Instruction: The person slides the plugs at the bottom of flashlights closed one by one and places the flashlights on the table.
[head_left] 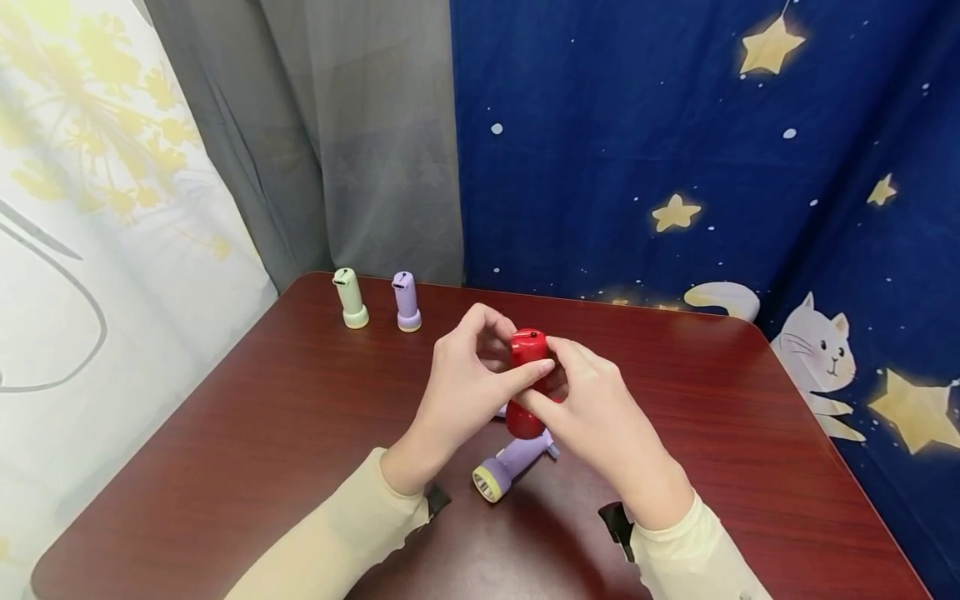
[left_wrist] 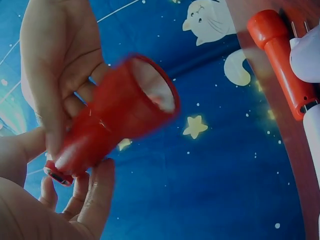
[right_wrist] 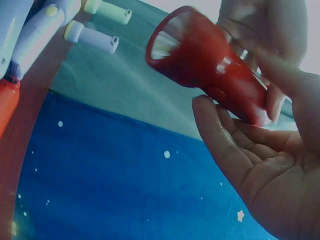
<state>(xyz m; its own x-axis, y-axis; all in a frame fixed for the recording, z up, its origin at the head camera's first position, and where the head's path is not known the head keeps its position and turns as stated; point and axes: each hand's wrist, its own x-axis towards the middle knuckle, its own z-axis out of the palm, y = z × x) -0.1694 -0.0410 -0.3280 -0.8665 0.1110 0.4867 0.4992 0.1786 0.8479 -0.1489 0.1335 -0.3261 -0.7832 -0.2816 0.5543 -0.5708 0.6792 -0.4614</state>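
In the head view my left hand (head_left: 468, 383) and right hand (head_left: 600, 408) both hold a glossy red flashlight (head_left: 527, 421) above the table. Its tail end, with a small loop, points up and its wide head points down. My left thumb lies across its front, while the fingers behind it are partly hidden. The right thumb and fingers are curled on its other side. Both wrist views show the white reflector (left_wrist: 155, 90) inside its head; a raised button (right_wrist: 216, 93) shows on its side. Below the hands lies a purple flashlight (head_left: 521, 457) with a yellow rim.
A pale green flashlight (head_left: 350, 298) and a lavender one (head_left: 407, 302) stand upright at the table's back left. The left wrist view shows a second red flashlight (left_wrist: 282, 65) lying on the table (head_left: 360, 383), beside a whitish one with metal prongs (left_wrist: 301, 30). Curtains hang behind.
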